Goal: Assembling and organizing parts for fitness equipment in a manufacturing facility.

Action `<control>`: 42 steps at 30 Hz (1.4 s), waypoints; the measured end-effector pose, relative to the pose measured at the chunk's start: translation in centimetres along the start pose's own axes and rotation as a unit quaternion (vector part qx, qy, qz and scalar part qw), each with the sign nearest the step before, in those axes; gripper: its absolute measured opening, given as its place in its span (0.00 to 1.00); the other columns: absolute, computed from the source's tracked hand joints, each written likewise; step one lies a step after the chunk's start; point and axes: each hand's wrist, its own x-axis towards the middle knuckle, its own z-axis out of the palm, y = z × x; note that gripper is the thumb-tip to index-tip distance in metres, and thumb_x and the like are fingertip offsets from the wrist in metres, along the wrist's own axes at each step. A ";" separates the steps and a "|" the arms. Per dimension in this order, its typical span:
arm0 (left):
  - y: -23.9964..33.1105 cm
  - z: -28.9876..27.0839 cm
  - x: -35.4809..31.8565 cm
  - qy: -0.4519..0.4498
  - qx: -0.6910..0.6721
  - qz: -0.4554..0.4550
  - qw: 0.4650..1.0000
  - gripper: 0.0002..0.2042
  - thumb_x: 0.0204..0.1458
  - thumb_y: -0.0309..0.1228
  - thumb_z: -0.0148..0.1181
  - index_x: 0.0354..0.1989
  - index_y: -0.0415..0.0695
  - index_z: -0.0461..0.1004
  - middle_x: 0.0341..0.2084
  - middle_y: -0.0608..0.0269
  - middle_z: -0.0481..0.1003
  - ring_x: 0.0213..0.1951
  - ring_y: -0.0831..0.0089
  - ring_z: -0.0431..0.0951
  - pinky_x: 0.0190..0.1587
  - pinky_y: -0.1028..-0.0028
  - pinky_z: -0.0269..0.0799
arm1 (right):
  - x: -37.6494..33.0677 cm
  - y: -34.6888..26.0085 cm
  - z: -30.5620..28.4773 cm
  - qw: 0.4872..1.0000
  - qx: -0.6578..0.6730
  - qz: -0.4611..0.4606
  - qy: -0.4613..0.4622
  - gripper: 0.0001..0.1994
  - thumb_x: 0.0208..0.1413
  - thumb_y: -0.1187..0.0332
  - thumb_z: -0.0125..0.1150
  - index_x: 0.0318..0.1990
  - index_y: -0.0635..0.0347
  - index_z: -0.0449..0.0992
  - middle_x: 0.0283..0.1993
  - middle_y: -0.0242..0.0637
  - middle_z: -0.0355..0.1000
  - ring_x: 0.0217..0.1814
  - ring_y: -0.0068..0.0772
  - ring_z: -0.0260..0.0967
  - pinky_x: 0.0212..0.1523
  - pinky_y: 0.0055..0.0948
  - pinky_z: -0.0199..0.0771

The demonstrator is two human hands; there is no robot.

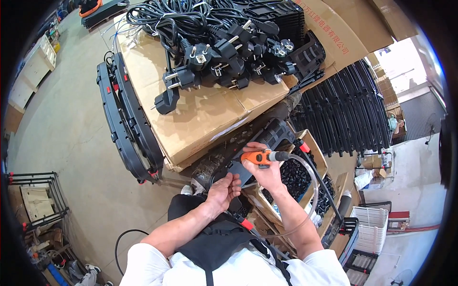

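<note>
My right hand [269, 176] is wrapped round an orange air screwdriver [257, 156], with a clear hose [312, 178] running back from its grey fitting. Beneath the tool lies a long black plastic housing [274, 135] with vent slots, set at a slant in front of me. The tip of the tool is hidden. My left hand [222, 193] is at the near end of a flat dark panel [238, 170] on the housing, fingers curled and pressed together. Whatever is between those fingers cannot be made out.
Black power cords with plugs [200, 57] are heaped on a cardboard box [200, 119] ahead. Long black housings [126, 114] lean on its left side. Boxes of small black parts [295, 178] stand right of my hands. Black frames [338, 109] are stacked behind; a white crate [369, 229] sits at right.
</note>
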 end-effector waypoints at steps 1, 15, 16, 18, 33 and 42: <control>0.0 0.1 0.0 0.007 -0.016 0.001 1.000 0.17 0.72 0.44 0.56 0.50 0.41 0.79 0.32 0.67 0.81 0.29 0.75 0.81 0.33 0.74 0.82 | -0.1 -0.1 0.0 0.999 0.037 0.010 0.016 0.22 0.56 0.75 0.73 0.58 0.66 0.75 0.56 0.46 0.81 0.56 0.33 0.79 0.59 0.34 0.80; 0.8 -0.8 0.6 -0.047 -0.161 -0.012 0.986 0.16 0.72 0.44 0.56 0.50 0.43 0.78 0.30 0.67 0.78 0.30 0.75 0.80 0.35 0.74 0.82 | -6.1 -2.0 -1.9 0.976 0.189 0.097 0.037 0.28 0.56 0.75 0.73 0.63 0.66 0.69 0.60 0.53 0.79 0.62 0.39 0.78 0.67 0.40 0.76; 1.0 -0.7 0.4 -0.061 -0.152 -0.021 0.986 0.15 0.72 0.43 0.55 0.51 0.42 0.77 0.30 0.68 0.77 0.30 0.75 0.78 0.36 0.74 0.81 | -6.2 -1.9 -1.9 0.978 0.181 0.093 0.034 0.28 0.56 0.74 0.73 0.63 0.66 0.69 0.60 0.52 0.79 0.62 0.39 0.77 0.67 0.40 0.76; 1.1 -0.6 0.1 -0.073 -0.144 -0.029 0.986 0.15 0.73 0.42 0.54 0.53 0.42 0.77 0.30 0.69 0.76 0.31 0.74 0.77 0.37 0.73 0.80 | -6.3 -1.8 -1.9 0.980 0.174 0.089 0.031 0.28 0.56 0.74 0.73 0.63 0.66 0.69 0.60 0.52 0.79 0.63 0.39 0.77 0.67 0.40 0.75; 1.8 0.3 1.2 -0.038 -0.165 -0.025 0.985 0.12 0.75 0.34 0.49 0.55 0.42 0.75 0.30 0.70 0.73 0.29 0.76 0.71 0.34 0.74 0.73 | -4.7 -0.2 1.2 0.995 0.095 0.040 0.017 0.26 0.60 0.76 0.71 0.64 0.64 0.68 0.63 0.48 0.77 0.63 0.36 0.77 0.65 0.36 0.76; 0.3 0.1 -1.1 -0.080 0.061 0.018 0.995 0.11 0.73 0.33 0.48 0.55 0.44 0.76 0.39 0.72 0.77 0.38 0.78 0.74 0.43 0.72 0.73 | -2.2 -2.4 2.7 0.995 -0.055 0.035 -0.073 0.17 0.58 0.75 0.71 0.54 0.65 0.78 0.55 0.42 0.81 0.53 0.28 0.79 0.56 0.31 0.80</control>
